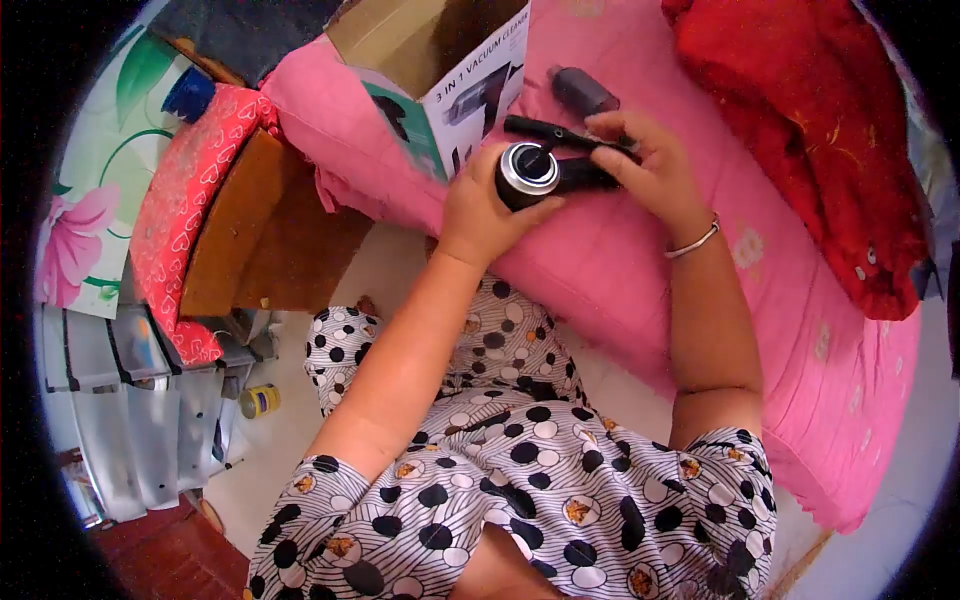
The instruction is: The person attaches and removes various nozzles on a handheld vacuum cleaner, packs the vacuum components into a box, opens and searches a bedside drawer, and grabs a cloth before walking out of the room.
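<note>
Clasping the black vacuum body [526, 174] between thumb and curled fingers above the pink bed [610, 275], the left hand [478, 212] has its silver-ringed end facing up. The right hand [652, 165] pinches a slim black nozzle [548, 131] at its near-right end; its long axis points far-left beyond the grip.

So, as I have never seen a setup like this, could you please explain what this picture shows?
There is no robot here: these are a person's bare hands, seen by one head-worn camera looking forward and down. The left hand grips a black cylinder with a silver ring on top; the right hand holds a thin black stick. On the pink cover are an open vacuum cleaner box, a dark grey piece and a red cloth.
</note>
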A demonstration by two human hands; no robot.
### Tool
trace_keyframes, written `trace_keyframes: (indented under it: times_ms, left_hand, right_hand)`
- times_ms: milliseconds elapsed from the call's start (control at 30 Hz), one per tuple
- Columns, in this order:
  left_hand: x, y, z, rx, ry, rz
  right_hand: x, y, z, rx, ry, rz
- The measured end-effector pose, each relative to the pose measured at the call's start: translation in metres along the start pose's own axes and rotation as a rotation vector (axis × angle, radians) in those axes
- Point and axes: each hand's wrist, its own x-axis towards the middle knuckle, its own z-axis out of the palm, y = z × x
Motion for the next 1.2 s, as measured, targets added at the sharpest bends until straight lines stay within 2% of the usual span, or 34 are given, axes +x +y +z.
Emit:
trace_keyframes:
  times_ms: [67,100,167,200,300,433,500,567,700,800,867,900,967,1000,1067,1200]
  left_hand:
    - [0.000,-0.001,-0.003,-0.075,-0.028,-0.046]
    - [0.001,-0.002,-0.005,-0.071,-0.054,-0.104]
    - [0.001,-0.003,-0.010,-0.064,-0.077,-0.157]
    - [0.001,-0.002,-0.013,-0.028,-0.086,-0.161]
    - [0.006,0.006,-0.023,0.022,-0.128,-0.202]
    - [0.013,0.004,-0.032,0.073,-0.247,-0.289]
    - [0.010,-0.006,-0.037,0.071,-0.256,-0.234]
    - [0.008,-0.006,-0.038,-0.127,-0.295,-0.270]
    - [0.003,-0.004,-0.032,-0.093,-0.187,-0.220]
    - [0.006,0.006,-0.031,0.057,-0.082,-0.084]
    - [0.013,0.014,-0.033,0.157,-0.045,0.107]
    - [0.018,0.017,-0.034,0.157,-0.042,0.114]
    - [0.030,0.025,-0.037,0.284,0.005,0.450]
    - [0.038,0.032,-0.039,0.284,0.009,0.453]
    - [0.062,0.048,-0.046,0.286,0.075,0.639]
    - [0.102,0.054,-0.070,0.380,0.187,0.707]
  right_hand:
    - [0.002,-0.006,-0.009,-0.409,-0.212,-0.082]
    - [0.002,-0.009,-0.008,-0.410,-0.209,-0.091]
    - [0.000,-0.016,-0.003,-0.650,-0.292,-0.251]
    - [0.000,-0.017,0.001,-0.663,-0.354,-0.163]
    - [-0.006,-0.025,0.009,-0.804,-0.379,-0.177]
    - [-0.004,-0.027,0.005,-0.647,-0.364,-0.194]
    - [-0.002,-0.024,0.007,-0.475,-0.401,-0.021]
    - [-0.001,-0.026,0.003,-0.455,-0.404,0.012]
    - [-0.005,-0.025,-0.010,-0.345,-0.398,0.116]
    - [-0.007,-0.031,-0.019,-0.195,-0.384,0.234]
    - [-0.010,-0.031,-0.023,-0.129,-0.326,0.223]
    - [-0.011,-0.030,-0.026,-0.061,-0.272,0.215]
    - [-0.013,-0.019,-0.031,-0.026,-0.237,0.230]
    - [-0.013,-0.016,-0.032,0.011,-0.204,0.248]
    - [-0.011,-0.020,-0.033,0.036,-0.154,0.247]
    - [-0.003,-0.028,-0.025,0.131,-0.006,0.270]
